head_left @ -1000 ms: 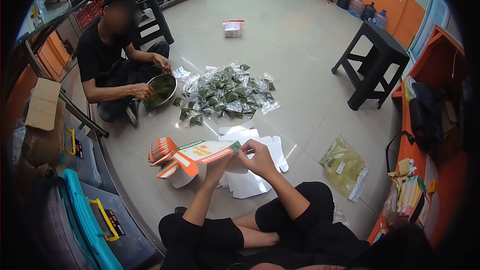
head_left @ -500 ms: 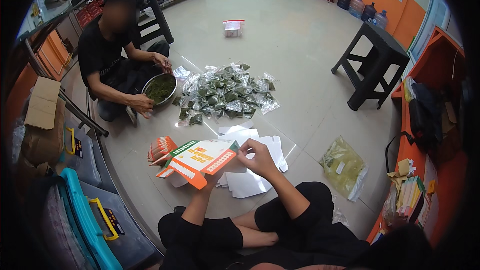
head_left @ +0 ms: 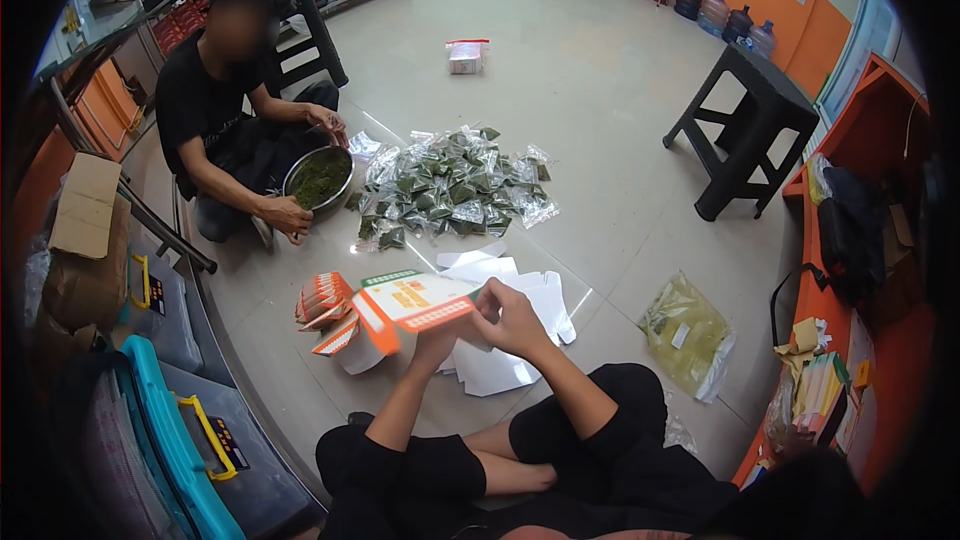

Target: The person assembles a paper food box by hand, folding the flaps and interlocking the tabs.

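A partly folded cardboard box [head_left: 415, 302], white with green and orange edges, is held up in front of me, tilted and slightly blurred. My right hand [head_left: 510, 320] pinches its right edge, fingers bent together. Beneath the box, my left hand [head_left: 438, 345] grips it from below; its fingers are mostly hidden. Flat white box blanks [head_left: 500, 368] lie on the floor under and beyond my hands. To the left, orange-and-white boxes [head_left: 325, 296] stand close together, with another box [head_left: 348, 344] beside them.
Beyond the blanks lies a heap of small green packets in clear wrap [head_left: 450, 185]. A co-worker at the left holds a metal bowl [head_left: 320, 178] of green food. A bag of greenish contents [head_left: 688, 335] lies right, a black stool [head_left: 745, 130] farther off. Storage bins [head_left: 225, 410] stand left.
The cardboard box has turned and tipped in my hands, its left flap swinging up and the panel now steeper. My right fingers have closed in at its corner. The co-worker's bowl has tilted slightly.
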A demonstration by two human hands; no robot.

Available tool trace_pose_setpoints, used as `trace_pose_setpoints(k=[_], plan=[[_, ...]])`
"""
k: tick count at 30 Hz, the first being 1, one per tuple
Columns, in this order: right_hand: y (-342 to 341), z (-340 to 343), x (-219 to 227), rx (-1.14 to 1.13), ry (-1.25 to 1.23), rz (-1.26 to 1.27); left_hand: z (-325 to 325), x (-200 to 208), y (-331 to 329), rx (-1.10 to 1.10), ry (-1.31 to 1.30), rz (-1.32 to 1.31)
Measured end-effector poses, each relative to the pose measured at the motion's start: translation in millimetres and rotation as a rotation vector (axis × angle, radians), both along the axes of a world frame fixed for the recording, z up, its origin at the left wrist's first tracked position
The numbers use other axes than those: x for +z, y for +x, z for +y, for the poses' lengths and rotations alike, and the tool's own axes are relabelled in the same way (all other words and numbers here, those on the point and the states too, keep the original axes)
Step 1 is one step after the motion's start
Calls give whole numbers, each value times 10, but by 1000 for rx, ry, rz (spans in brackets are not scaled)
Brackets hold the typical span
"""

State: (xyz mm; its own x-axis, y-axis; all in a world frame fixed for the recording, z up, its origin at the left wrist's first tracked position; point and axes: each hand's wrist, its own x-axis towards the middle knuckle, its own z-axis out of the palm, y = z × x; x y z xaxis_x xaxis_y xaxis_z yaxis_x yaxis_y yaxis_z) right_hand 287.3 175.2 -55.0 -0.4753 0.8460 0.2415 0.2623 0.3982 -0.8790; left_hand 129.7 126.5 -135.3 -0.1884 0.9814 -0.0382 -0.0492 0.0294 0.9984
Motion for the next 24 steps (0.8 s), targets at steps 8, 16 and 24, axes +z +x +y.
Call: trace_pose_setpoints(k=[8,16,24], plan=[[136,243,-317,-146,-57,-71,-14,438,166,-70,51,435],[167,409,-342,-29,-427,164,28,374,-194,618,96,685],[24,195,-191,-151,-399,-333,10,357,-207,208,162,719]])
